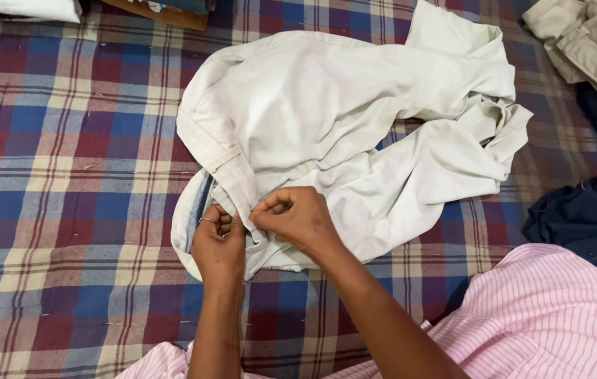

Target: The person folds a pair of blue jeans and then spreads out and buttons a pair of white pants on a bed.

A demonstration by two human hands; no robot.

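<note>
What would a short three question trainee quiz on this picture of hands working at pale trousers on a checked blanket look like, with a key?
1. True or false: both hands grip the waistband of the pale trousers.
2. Which lies nearest the right edge of the picture? A) a dark navy garment B) a red towel C) a green bag
3. Fill in: the left hand wears a ____ on one finger.

Key
1. True: the left hand and the right hand pinch the waistband close together.
2. A; a beige garment also lies at the upper right of the checked blanket.
3. Ring.
</note>
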